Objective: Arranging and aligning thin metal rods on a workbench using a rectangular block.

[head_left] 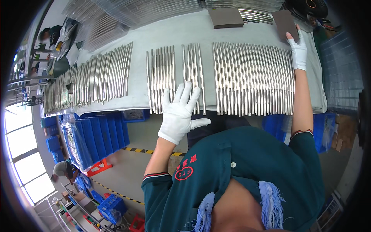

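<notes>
My left hand (179,114), in a white glove, lies with its fingers spread over the lower ends of a small group of thin metal rods (193,63). Another narrow group of rods (160,65) is just left of those fingers. At the far right of the table, my right hand (299,50) grips the edge of a grey-brown rectangular block (285,26); its glove leaves the thumb and a fingertip bare. A wide row of rods (253,77) lies side by side between the two hands. A similar grey-brown block (226,18) rests near the back.
More rods (104,73) are spread along the table's left part. Bundles in clear plastic (147,11) cover the back edge. A round black device (309,7) stands at the back right. Blue crates (100,135) sit below the table at left; another person (63,170) is farther off.
</notes>
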Demonstrator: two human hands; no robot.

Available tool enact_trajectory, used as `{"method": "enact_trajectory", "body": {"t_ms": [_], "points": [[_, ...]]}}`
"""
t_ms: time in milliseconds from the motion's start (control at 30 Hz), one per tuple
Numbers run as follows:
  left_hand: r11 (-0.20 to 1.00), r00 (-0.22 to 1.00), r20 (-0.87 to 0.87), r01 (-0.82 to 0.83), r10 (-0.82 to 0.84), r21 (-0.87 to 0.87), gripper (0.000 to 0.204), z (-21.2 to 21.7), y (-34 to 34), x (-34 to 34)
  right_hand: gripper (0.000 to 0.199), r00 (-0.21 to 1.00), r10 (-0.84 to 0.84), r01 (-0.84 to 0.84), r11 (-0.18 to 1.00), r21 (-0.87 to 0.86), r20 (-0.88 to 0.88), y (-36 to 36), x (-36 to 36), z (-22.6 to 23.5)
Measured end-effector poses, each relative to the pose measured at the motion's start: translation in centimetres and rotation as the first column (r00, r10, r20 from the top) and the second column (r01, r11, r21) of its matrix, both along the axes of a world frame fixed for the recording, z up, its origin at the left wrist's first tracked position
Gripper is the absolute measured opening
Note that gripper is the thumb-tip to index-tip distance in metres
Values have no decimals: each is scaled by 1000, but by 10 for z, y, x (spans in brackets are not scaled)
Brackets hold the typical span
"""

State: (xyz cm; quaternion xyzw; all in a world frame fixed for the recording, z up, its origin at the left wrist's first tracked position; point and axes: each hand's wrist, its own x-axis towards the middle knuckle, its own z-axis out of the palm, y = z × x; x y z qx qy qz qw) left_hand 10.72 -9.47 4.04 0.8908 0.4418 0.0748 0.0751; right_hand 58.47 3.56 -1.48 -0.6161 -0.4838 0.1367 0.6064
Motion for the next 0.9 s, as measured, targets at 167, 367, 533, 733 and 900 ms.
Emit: {"method": "enact_trajectory", "body": {"t_ms": [167, 367, 533, 733, 900], "points": [[996, 996, 7, 85, -85, -33, 105, 2, 0, 23, 66, 1000, -1, 1, 1000, -23, -2, 0, -2, 0], [982, 983, 80, 170, -164, -87, 101, 5, -1, 44, 67, 999, -12, 11, 999, -34, -40, -1, -6, 3], [988, 991, -30, 131, -134, -78, 99, 8, 0, 26, 68, 1000, -19, 19, 999, -37, 10, -2, -7, 6], [999, 993, -105, 47, -48, -16, 103, 12, 3, 7, 69, 995, -48, 51, 998, -40, 86, -4, 0, -1], [976, 979, 4, 202, -202, -79, 101, 14, 10, 48, 68, 999, -18, 19, 999, -36, 27, -2, -8, 3]]}}
